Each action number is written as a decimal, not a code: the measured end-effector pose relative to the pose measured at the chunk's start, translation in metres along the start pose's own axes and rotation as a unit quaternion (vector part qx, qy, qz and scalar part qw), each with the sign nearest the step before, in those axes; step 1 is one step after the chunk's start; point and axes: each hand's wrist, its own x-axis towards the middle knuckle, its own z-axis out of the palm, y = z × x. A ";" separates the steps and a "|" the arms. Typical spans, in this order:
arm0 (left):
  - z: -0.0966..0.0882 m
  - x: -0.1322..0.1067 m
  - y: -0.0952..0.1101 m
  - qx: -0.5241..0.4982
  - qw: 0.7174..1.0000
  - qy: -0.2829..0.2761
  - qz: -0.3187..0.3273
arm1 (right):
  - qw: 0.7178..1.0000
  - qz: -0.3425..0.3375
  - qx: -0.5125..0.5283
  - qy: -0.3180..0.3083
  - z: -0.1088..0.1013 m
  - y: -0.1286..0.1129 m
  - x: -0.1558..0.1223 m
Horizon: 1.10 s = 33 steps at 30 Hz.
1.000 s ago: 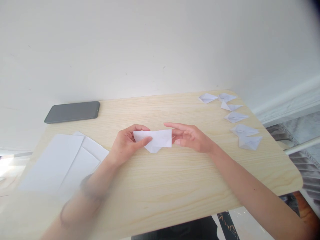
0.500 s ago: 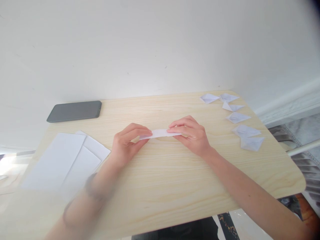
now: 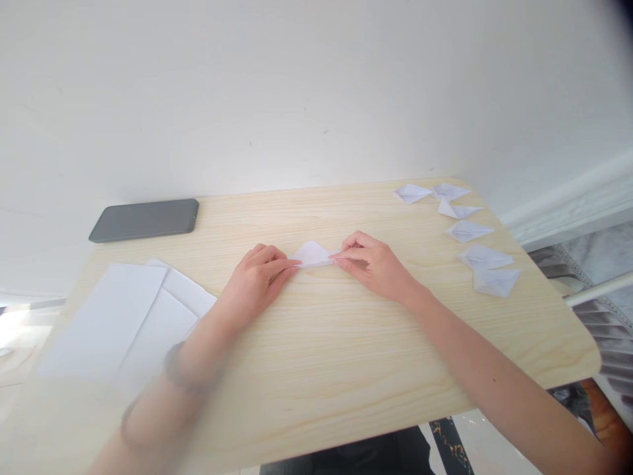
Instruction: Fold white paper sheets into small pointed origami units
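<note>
White wall (image 3: 297, 99), pale table (image 3: 336, 369), pinched paper (image 3: 311, 254)

Clock centre: folded paper (image 3: 311, 254), held between left hand (image 3: 260, 277) at 9 o'clock and right hand (image 3: 374, 265) at 3 | phone (image 3: 144, 220) set between 9 and 10, by rear edge of bench (image 3: 326, 363) | overlapping sheets (image 3: 109, 316) laid between 8 and 9 | six paper pieces (image 3: 469, 231) strewn from 2 to 3, near bench's right edge | bench backed by wall (image 3: 306, 79) at 12

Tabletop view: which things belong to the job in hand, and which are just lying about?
Job in hand:
white paper, held by left hand and right hand
probably loose sheets
probably folded shapes

Apparently lying about:
gray phone
</note>
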 end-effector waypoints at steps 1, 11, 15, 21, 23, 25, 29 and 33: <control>0.000 0.000 0.000 -0.004 1.000 -0.003 -0.006 | 1.000 0.009 0.015 0.001 0.000 0.000 0.000; 0.002 0.002 0.002 0.016 0.999 -0.023 -0.022 | 0.999 0.028 -0.010 0.012 0.004 -0.004 0.006; 0.002 0.003 0.006 0.024 0.998 -0.026 -0.053 | 0.998 0.062 -0.019 -0.002 0.003 -0.005 0.009; 0.003 0.004 0.008 0.013 0.997 -0.012 -0.074 | 0.996 0.066 -0.063 -0.019 0.004 -0.004 0.009; 0.004 0.004 0.009 0.004 0.997 0.002 -0.081 | 0.995 0.056 -0.080 -0.022 0.006 -0.004 0.010; 0.005 0.003 0.008 0.006 0.996 0.020 -0.087 | 0.995 0.050 -0.088 -0.022 0.008 -0.005 0.009; 0.007 0.004 0.006 0.016 0.995 0.035 -0.096 | 0.995 0.037 -0.097 -0.004 0.013 -0.006 0.007; 0.008 0.004 0.005 0.019 0.994 0.034 -0.103 | 0.995 0.024 -0.100 0.013 0.018 -0.006 0.004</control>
